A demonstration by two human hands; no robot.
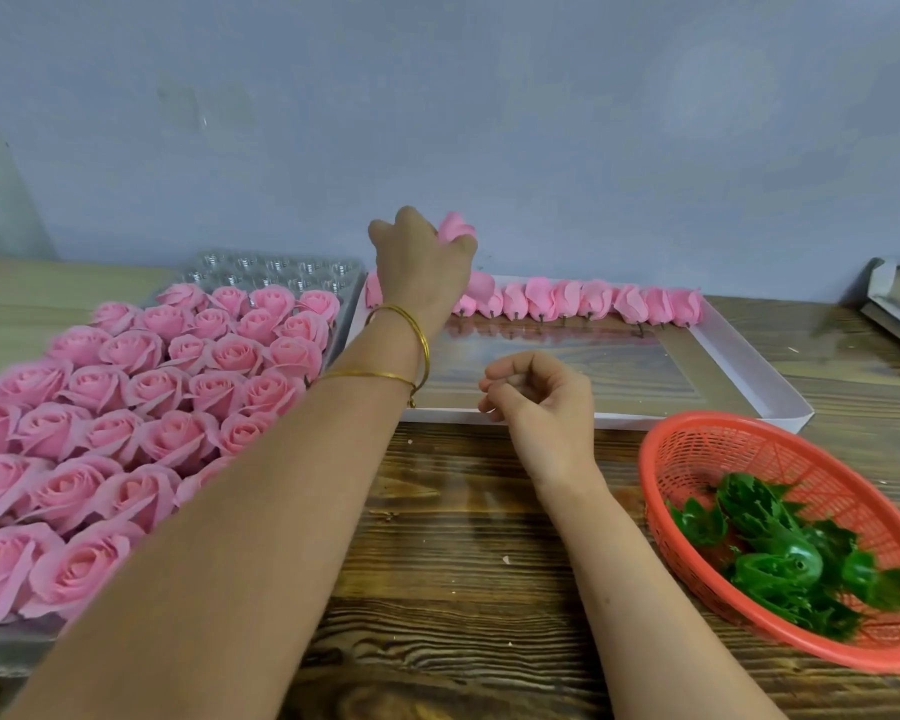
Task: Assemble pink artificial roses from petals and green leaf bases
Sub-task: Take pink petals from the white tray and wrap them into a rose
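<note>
Pink bud (455, 227) upper centre, left hand (422, 262) fingers curled round it, above the bud row (593, 304) on the white tray (749, 371). Right hand (541, 397) loosely curled, apparently empty. Finished roses (152, 387) crowd the left; roughly a dozen buds remain, leaf bases (780, 558) in the red basket (697, 444) lower right.

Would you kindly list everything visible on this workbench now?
finished roses: dozens, pink, clear tray at left
clear tray: one, transparent, table's left
rosebuds: about a dozen, pink, white tray's far edge
white tray: one, white, centre back
basket: one, red, right front
leaf bases: a heap, green, in basket
table: one, brown wood
bangles: two, gold, left wrist
left hand: one, grips a pink rosebud above the row
right hand: one, fingers loosely curled, nothing visible inside, at white tray's front edge
</note>
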